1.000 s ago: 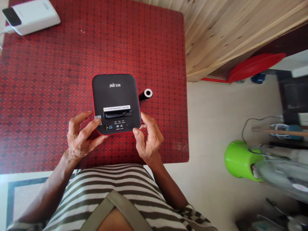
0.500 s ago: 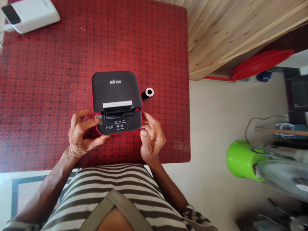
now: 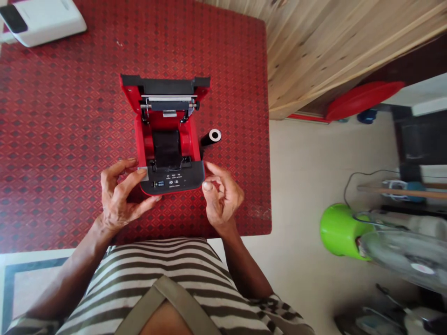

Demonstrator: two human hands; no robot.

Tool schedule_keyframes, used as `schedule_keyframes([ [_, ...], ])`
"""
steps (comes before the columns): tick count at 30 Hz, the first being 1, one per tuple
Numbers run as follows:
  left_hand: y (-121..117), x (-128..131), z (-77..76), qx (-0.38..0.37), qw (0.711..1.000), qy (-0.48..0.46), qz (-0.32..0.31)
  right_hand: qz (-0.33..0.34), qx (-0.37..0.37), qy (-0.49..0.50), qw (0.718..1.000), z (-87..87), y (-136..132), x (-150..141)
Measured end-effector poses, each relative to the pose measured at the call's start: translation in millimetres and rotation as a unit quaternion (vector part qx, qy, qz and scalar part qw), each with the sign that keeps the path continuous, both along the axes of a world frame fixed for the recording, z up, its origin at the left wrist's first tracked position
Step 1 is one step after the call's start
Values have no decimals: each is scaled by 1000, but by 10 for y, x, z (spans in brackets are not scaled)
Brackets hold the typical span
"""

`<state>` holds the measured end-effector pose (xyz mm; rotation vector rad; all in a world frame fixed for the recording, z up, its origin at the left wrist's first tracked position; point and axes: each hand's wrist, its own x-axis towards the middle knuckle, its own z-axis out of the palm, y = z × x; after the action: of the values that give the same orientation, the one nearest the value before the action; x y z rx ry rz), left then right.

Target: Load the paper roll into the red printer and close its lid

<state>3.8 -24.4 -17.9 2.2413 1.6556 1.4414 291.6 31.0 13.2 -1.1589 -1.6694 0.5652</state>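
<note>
Freshly opened toward the near side of the worktop [image 3: 87,107], with the lid [image 3: 166,87] of the printer [image 3: 171,179], shut a second ago, now tipped up at the far end, apparently leaving the red inner bay [image 3: 186,144] within reach. Held at the near left corner in the grip of the left hand [image 3: 117,197], finger on the grey tab [image 3: 143,174]; held narrowly at the near right corner by the right hand [image 3: 223,197]. Near its right side, with a black roll [image 3: 212,136].

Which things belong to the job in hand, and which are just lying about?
In use: open printer, left hand, right hand; perhaps the dark roll beside the printer.
Lying about, it seems: white device, green bucket, red object.
</note>
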Motion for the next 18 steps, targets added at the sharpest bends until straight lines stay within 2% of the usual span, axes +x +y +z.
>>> schedule_keyframes([
  [3,36,14,11,3,1000,26,-15,3,51,-77,996,232,224,4],
  [6,65,-4,10,10,998,52,-19,75,63,-201,975,445,546,-147],
  [9,73,-23,4,9,998,60,-16,191,26,-321,927,619,885,-451],
  [11,70,-26,1,2,998,61,-16,238,-13,-393,888,729,1053,-679],
  [13,65,-18,-3,-2,998,59,-17,255,-51,-451,854,833,1143,-872],
  [15,64,-5,-9,-2,998,53,-17,252,-77,-490,831,911,1165,-994],
  [18,70,16,-19,4,999,39,-16,249,-85,-508,820,952,1142,-1045],
])
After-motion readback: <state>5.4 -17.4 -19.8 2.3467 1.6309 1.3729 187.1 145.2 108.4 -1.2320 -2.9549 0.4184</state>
